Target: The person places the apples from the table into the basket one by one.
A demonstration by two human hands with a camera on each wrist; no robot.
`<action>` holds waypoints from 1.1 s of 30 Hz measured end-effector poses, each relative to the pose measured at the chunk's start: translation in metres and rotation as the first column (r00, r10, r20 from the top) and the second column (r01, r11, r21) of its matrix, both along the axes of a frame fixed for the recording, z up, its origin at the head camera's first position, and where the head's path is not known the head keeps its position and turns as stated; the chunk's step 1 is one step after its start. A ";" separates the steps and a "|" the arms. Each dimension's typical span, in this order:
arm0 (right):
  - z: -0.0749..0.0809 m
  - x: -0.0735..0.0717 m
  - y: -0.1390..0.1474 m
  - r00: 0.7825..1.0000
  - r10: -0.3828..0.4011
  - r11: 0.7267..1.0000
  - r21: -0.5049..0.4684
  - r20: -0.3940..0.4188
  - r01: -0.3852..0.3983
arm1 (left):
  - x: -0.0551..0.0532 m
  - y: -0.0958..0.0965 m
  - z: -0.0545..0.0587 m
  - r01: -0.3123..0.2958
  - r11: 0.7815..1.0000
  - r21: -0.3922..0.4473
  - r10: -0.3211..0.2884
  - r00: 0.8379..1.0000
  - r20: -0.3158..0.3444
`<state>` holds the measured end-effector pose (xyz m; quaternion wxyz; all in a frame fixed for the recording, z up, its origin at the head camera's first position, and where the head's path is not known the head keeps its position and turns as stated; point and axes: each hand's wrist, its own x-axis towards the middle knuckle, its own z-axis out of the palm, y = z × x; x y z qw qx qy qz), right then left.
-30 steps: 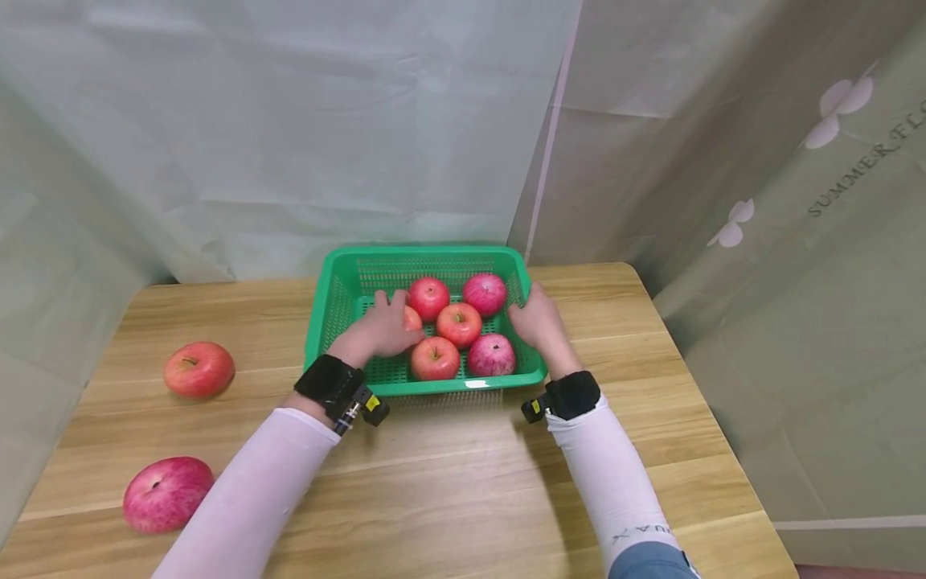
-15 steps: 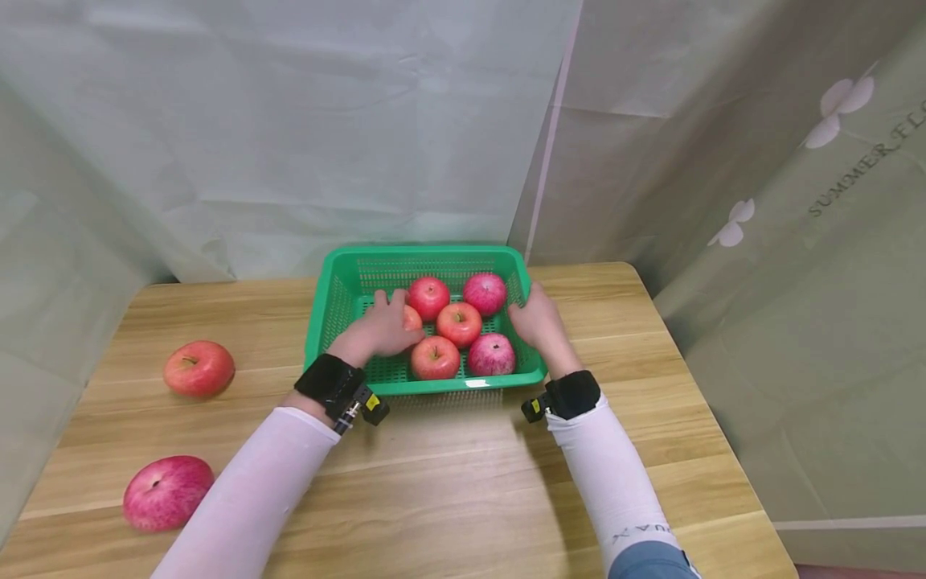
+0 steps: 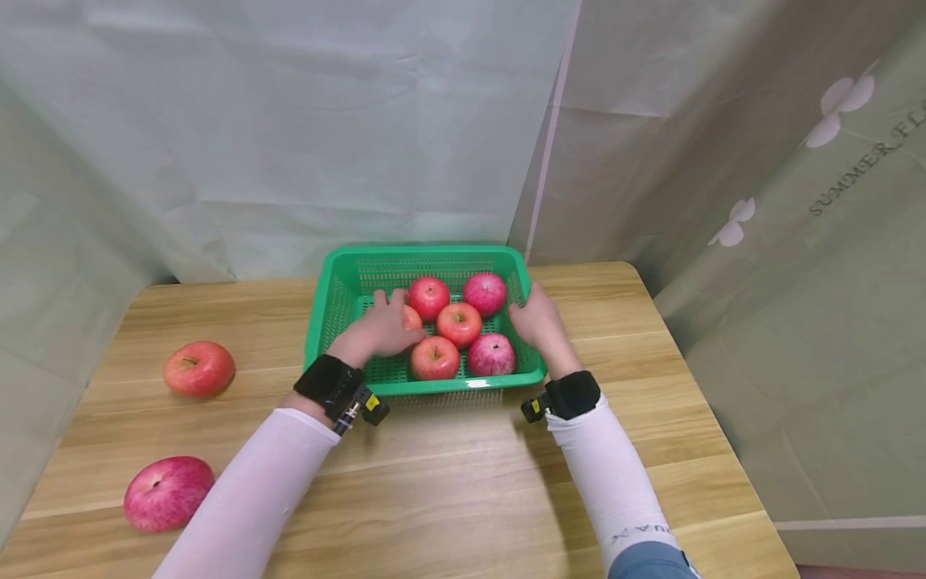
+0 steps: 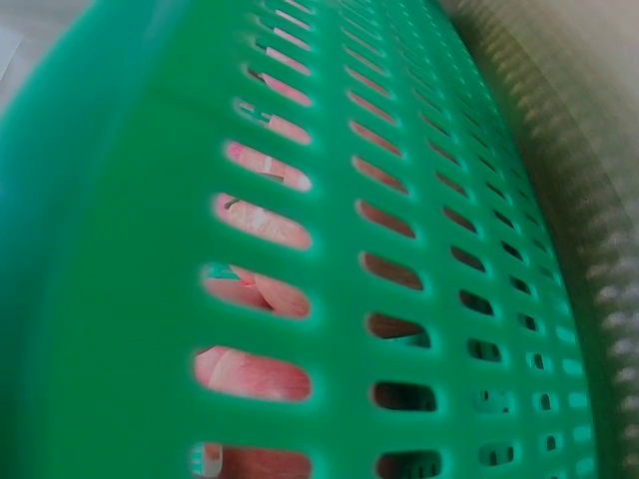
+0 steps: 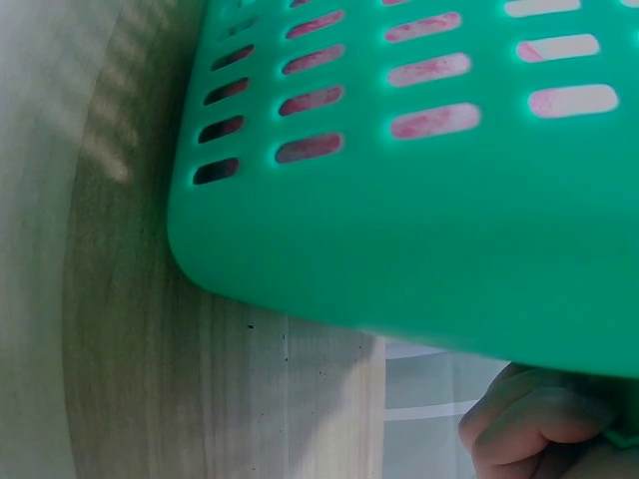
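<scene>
A green plastic basket (image 3: 427, 389) with slotted walls holds several red and pink apples. Inside its left part, my left hand (image 3: 383, 326) grips an apple (image 3: 412, 319), which the fingers mostly cover. My right hand (image 3: 538, 322) holds the basket's right rim, thumb on the inner side. In the right wrist view, curled fingers (image 5: 539, 419) show below the basket corner. The left wrist view is filled by the basket wall (image 4: 339, 239), with parts of the hand seen through the slots. Beside the left hand lie another apple (image 3: 435, 359) and a red apple (image 3: 429, 298).
Two apples lie outside the basket on the wooden table (image 3: 448, 498): an orange-red apple (image 3: 198, 369) at left and a pink apple (image 3: 168, 494) nearer the front. A grey curtain (image 3: 289, 145) hangs right behind the basket, and a patterned curtain (image 3: 810, 322) hangs at the right.
</scene>
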<state>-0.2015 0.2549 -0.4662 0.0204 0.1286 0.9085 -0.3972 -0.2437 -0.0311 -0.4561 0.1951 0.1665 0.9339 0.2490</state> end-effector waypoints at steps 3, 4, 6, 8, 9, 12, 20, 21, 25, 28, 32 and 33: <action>0.000 0.000 0.000 1.000 0.000 1.000 -0.003 0.002 0.000 | 0.000 0.000 -0.001 0.005 1.000 -0.002 -0.005 1.000 -0.008; 0.000 0.000 0.000 1.000 0.001 1.000 -0.002 0.003 -0.001 | 0.000 0.000 0.000 0.006 1.000 -0.004 -0.007 1.000 -0.013; -0.001 -0.001 0.000 1.000 0.001 1.000 0.001 0.004 -0.001 | 0.001 -0.001 0.001 0.010 1.000 -0.006 -0.011 1.000 -0.019; -0.001 -0.001 0.000 1.000 0.003 1.000 0.002 0.004 -0.003 | 0.003 -0.001 0.003 0.010 1.000 -0.011 -0.011 1.000 -0.025; -0.001 -0.001 0.000 1.000 0.003 1.000 0.001 0.004 -0.003 | 0.004 -0.002 0.006 0.014 1.000 -0.012 -0.015 1.000 -0.028; -0.001 -0.001 0.000 1.000 0.005 1.000 -0.004 0.005 -0.005 | 0.009 -0.002 0.013 0.012 1.000 -0.018 -0.012 0.999 -0.034; 0.000 -0.001 0.001 1.000 0.007 1.000 -0.009 0.001 -0.007 | 0.015 -0.004 0.026 0.020 1.000 -0.006 -0.020 0.998 -0.067; 0.000 0.000 0.000 1.000 0.007 1.000 -0.008 0.003 -0.007 | 0.015 -0.005 0.027 0.021 1.000 -0.007 -0.021 0.997 -0.076; 0.001 0.000 0.001 1.000 0.006 1.000 -0.012 0.011 -0.006 | 0.019 -0.007 0.031 0.023 1.000 0.001 -0.023 0.994 -0.106; 0.002 0.001 0.001 1.000 0.003 1.000 -0.013 0.012 -0.003 | 0.021 -0.010 0.034 0.023 1.000 0.017 -0.021 0.992 -0.123; 0.002 0.001 0.001 1.000 0.007 1.000 -0.016 0.012 -0.007 | 0.026 -0.013 0.038 0.031 0.999 0.035 -0.026 0.991 -0.133; 0.002 0.002 0.001 1.000 0.009 1.000 -0.017 0.013 -0.009 | 0.028 -0.014 0.039 0.035 0.999 0.035 -0.030 0.991 -0.132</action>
